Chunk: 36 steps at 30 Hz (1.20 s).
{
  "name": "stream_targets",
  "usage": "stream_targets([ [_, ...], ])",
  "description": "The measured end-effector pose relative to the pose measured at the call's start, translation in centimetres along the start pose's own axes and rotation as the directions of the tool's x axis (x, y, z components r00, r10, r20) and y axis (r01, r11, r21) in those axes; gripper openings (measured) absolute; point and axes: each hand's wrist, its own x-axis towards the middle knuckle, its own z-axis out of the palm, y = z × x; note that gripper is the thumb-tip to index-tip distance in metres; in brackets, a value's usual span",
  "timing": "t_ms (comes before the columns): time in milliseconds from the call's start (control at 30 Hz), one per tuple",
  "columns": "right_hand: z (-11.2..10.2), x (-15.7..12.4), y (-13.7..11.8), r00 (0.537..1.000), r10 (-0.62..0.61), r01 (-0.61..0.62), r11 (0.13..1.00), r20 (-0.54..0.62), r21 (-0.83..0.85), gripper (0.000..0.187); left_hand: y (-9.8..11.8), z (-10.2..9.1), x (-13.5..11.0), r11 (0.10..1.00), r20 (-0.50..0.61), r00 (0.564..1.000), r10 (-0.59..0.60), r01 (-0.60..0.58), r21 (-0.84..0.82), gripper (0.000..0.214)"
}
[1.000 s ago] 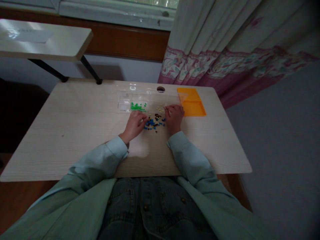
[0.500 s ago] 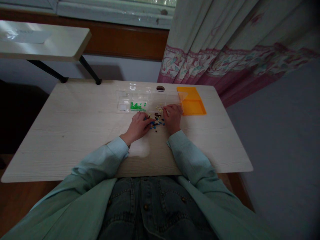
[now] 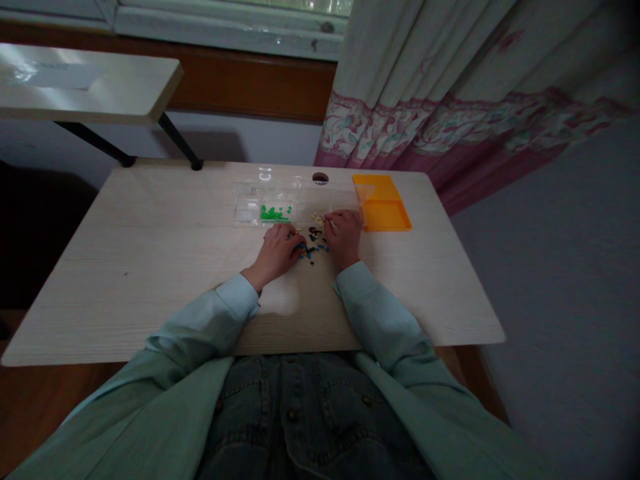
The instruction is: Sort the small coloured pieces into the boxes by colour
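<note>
A loose pile of small blue, brown and cream pieces lies on the desk between my hands. My left hand rests at the pile's left side, thumb and fingers apart over blue pieces. My right hand is at the right, its fingers closed in a pinch beside some cream pieces; what sits in the fingertips is too small to make out. Behind the hands lies a clear plastic compartment box, with small green pieces in one compartment.
An orange two-part tray lies right of the clear box. The desk has a round hole near its back edge. A raised shelf on black legs stands at the back left. A curtain hangs behind the desk.
My left fingers have drawn back slightly to the left over the blue pieces. My right hand has shifted a little, staying beside the cream pieces.
</note>
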Motion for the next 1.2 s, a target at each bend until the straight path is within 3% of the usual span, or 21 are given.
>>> stream_targets([
  [400,0.0,0.0,-0.1,1.000,0.007,-0.007,1.000,0.005,0.010,0.021,-0.4,0.2,0.1,0.997,-0.028,0.997,-0.076,0.076,-0.009,0.017],
  [867,0.0,-0.1,-0.1,1.000,-0.008,0.008,1.000,0.020,0.022,0.021,-1.2,0.5,0.1,0.978,-0.141,0.982,-0.126,0.099,-0.184,0.018],
  [1000,0.0,-0.4,-0.7,0.997,-0.066,0.064,0.996,0.046,0.057,0.021,-1.5,0.5,0.2,0.950,-0.215,0.955,-0.204,0.139,-0.281,0.027],
  [1200,0.1,-1.2,-2.3,0.959,-0.259,0.241,0.959,0.116,0.150,0.021,-1.8,0.6,0.2,0.938,-0.257,0.940,-0.225,0.137,-0.319,0.045],
])
